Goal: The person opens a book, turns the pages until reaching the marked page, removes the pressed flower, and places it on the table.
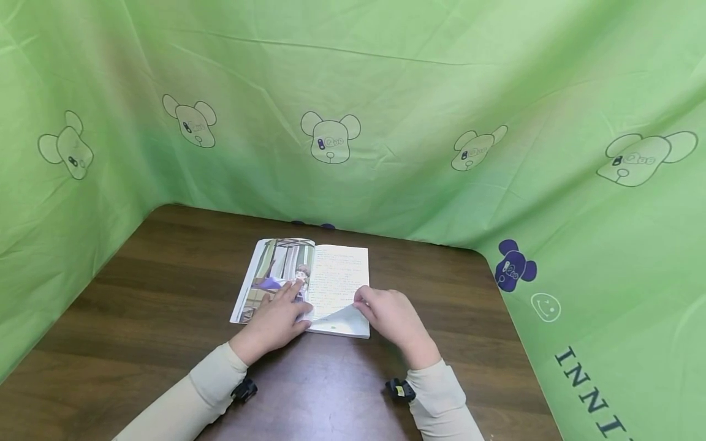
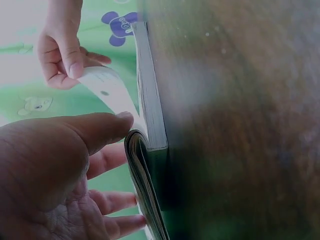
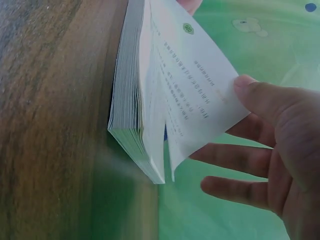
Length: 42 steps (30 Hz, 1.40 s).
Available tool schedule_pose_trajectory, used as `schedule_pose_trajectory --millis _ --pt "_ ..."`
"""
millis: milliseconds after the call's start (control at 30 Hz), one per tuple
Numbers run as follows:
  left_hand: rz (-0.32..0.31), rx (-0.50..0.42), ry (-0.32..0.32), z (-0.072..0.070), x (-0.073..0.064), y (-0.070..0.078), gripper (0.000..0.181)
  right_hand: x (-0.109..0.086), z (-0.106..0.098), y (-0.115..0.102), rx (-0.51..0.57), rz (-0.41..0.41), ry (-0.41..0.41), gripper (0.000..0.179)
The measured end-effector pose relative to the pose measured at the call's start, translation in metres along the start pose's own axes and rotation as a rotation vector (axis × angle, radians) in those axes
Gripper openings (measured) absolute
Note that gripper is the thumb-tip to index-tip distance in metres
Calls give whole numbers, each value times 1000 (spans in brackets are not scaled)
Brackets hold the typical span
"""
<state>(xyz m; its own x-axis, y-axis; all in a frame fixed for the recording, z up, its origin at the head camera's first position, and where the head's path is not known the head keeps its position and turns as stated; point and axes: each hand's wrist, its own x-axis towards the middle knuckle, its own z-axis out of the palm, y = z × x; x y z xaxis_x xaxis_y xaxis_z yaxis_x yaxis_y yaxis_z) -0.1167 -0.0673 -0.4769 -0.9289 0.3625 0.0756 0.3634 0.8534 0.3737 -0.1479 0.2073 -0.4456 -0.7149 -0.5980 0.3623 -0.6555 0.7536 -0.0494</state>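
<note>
An open book [image 1: 337, 269] lies on the wooden table, with a coloured picture on its left page and lines of print on the right. My left hand [image 1: 278, 320] rests on the left page near the spine, fingers spread and fairly straight. With thumb and fingers, my right hand [image 1: 393, 315] pinches the lower outer corner of a right-hand page [image 3: 200, 85]. That page curves up, apart from the thick stack beneath it. In the left wrist view, the left thumb lies beside the fold, and the raised page [image 2: 107, 87] runs to the right hand's fingertips.
The dark wooden table [image 1: 165, 269] extends around the book on all sides. Green cloth [image 1: 386, 73] with bear-head prints hangs along the back and both sides. Each wrist carries a small black device [image 1: 400, 389] under a pale sleeve.
</note>
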Motion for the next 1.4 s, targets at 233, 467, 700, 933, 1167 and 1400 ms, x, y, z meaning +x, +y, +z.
schedule_pose_trajectory --millis 233,467,700,933,1167,1400 --pt "-18 3 38 1 2 0 49 1 -1 3 -36 80 127 21" --pt "-10 -41 196 0 4 0 96 2 -2 2 -18 219 77 20" --pt "33 54 307 0 6 -1 106 1 -1 -1 28 192 -109 14" --pt "177 261 287 -4 7 -1 74 0 -1 -2 47 174 -173 12" --pt "175 332 239 -2 6 -3 48 -1 0 -1 52 175 -194 13" --pt "76 305 250 0 4 -4 31 -2 2 -2 58 165 -208 13"
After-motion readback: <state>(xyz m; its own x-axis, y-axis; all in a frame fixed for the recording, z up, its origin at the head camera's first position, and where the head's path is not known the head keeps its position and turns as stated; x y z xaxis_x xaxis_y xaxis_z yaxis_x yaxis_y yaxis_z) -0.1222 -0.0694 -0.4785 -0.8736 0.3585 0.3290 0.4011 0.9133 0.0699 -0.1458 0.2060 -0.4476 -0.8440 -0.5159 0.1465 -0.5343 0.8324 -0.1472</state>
